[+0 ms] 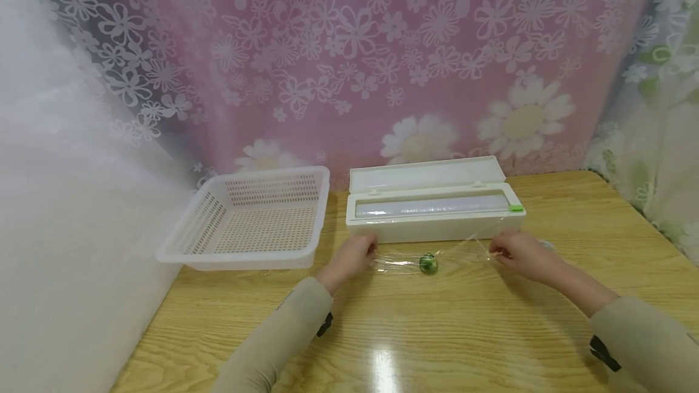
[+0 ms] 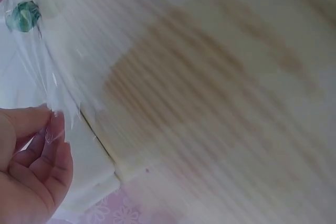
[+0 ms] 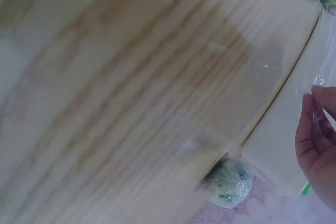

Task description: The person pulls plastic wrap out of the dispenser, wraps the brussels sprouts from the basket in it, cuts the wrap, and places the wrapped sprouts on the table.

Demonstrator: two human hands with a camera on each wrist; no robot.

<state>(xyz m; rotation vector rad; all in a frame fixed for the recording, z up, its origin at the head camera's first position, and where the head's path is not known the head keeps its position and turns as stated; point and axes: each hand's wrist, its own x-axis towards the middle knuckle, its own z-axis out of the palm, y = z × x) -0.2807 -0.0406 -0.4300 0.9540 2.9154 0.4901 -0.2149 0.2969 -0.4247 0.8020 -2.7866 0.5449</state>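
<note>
My left hand (image 1: 352, 255) pinches one end of a stretch of clear cling film (image 1: 397, 263) between thumb and fingertips. At the other end, my right hand (image 1: 525, 253) pinches the film too. Between the hands, a small round green vegetable (image 1: 428, 263), like a Brussels sprout, sits against the film, which is gathered into creases towards the left hand. Just behind is a white cling film dispenser (image 1: 437, 234), its lid (image 1: 428, 176) raised and the film roll (image 1: 431, 205) showing inside. Film runs from the dispenser's front down towards the right hand.
A white perforated plastic basket (image 1: 324, 199) stands on the wooden table (image 1: 437, 332) to the left. A film-wrapped green ball (image 3: 228, 182) lies beyond the right hand, near the dispenser's end. A green slider (image 1: 516, 208) sits on the dispenser's right edge. Floral curtain (image 1: 355, 65) hangs behind.
</note>
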